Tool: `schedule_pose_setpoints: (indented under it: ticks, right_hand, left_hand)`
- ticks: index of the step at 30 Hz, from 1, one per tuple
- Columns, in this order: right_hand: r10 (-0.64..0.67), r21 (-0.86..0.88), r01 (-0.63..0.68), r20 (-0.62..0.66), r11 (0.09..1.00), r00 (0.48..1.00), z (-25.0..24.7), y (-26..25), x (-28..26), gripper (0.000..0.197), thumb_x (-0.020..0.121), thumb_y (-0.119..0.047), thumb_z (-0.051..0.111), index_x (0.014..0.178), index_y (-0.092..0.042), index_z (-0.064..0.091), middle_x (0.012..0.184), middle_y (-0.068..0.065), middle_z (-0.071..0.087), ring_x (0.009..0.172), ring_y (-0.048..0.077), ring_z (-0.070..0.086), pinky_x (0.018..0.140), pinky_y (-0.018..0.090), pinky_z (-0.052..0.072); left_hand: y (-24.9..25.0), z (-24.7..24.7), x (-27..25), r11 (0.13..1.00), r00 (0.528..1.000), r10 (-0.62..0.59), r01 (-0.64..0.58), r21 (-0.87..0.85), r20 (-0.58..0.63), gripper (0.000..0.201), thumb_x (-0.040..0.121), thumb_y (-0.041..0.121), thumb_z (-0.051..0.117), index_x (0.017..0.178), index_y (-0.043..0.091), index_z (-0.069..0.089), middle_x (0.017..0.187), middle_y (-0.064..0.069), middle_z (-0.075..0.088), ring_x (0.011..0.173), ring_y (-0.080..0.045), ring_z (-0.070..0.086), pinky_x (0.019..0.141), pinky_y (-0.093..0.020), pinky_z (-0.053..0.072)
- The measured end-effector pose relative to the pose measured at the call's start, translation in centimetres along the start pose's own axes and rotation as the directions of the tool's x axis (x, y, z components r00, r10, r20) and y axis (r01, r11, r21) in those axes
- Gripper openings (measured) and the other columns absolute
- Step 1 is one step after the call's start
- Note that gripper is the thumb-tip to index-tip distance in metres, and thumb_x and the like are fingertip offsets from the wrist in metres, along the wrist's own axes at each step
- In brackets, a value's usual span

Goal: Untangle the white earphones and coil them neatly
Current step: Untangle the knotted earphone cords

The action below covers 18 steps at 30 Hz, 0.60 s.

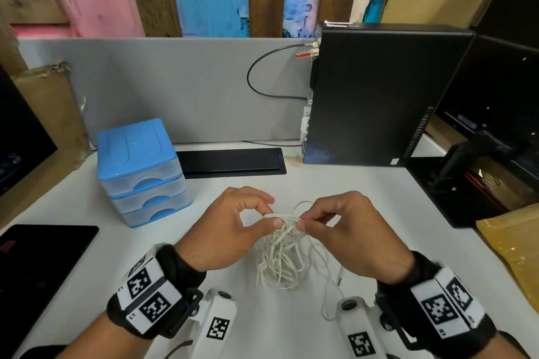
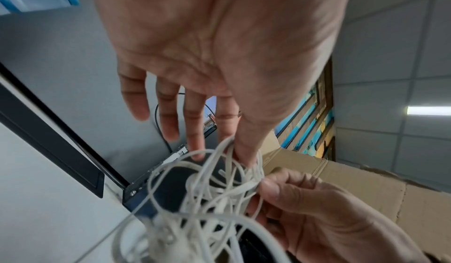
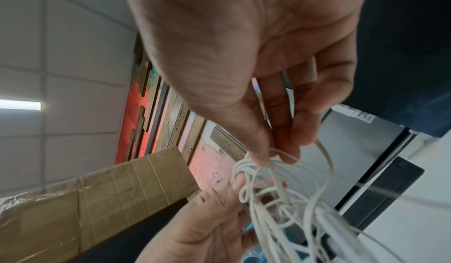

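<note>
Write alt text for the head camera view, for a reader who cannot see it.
Two hands, the left hand and the right hand, each pinch the top of a tangled bundle of white earphones, lifting it so its loops hang down to a white desk. Behind stand a blue three-drawer organizer at left and a black computer tower at right.

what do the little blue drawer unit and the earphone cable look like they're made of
Drawer unit: likely plastic, with an opaque glossy blue top and handles and frosted see-through drawer fronts.
Earphones: cable looks like matte white rubbery plastic, bending into soft loops; some strands look flat.
</note>
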State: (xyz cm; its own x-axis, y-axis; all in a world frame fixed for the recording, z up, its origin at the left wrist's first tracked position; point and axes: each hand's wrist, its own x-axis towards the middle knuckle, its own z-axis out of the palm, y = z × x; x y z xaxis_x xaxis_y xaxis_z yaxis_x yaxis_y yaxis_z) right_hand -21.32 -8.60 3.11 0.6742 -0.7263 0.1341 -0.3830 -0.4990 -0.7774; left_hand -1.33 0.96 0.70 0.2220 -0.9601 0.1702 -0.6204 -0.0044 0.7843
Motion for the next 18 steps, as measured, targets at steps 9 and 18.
schedule_pose_setpoints:
  ticks: [9, 18]
  right_hand:
    - [-0.015, 0.26, 0.05, -0.135, 0.964, 0.991, -0.1, 0.0, 0.3, 0.018, 0.092, -0.013, 0.069, 0.075, -0.009, 0.063, 0.071, 0.002, 0.071, 0.066, 0.016, 0.064, 0.065, 0.03, 0.053]
    - [0.072, 0.892, 0.101, -0.147, 0.44, 0.986, -2.5, -2.2, 0.3, 0.008, 0.088, -0.02, 0.049, 0.085, -0.013, 0.047, 0.083, 0.014, 0.069, 0.08, 0.029, 0.071, 0.072, 0.038, 0.059]
  left_hand:
    - [0.6, 1.5, -0.2, 0.784, 0.936, -0.021, 0.233, -0.575, 0.351, 0.012, 0.084, 0.022, 0.069, 0.078, 0.016, 0.061, 0.078, 0.0, 0.068, 0.069, -0.011, 0.06, 0.068, -0.022, 0.047]
    - [-2.9, 1.9, 0.0, 0.679, 0.782, -0.057, 0.486, -0.55, 0.621, 0.04, 0.078, 0.02, 0.079, 0.116, 0.017, 0.067, 0.092, -0.007, 0.074, 0.064, -0.01, 0.065, 0.053, -0.021, 0.053]
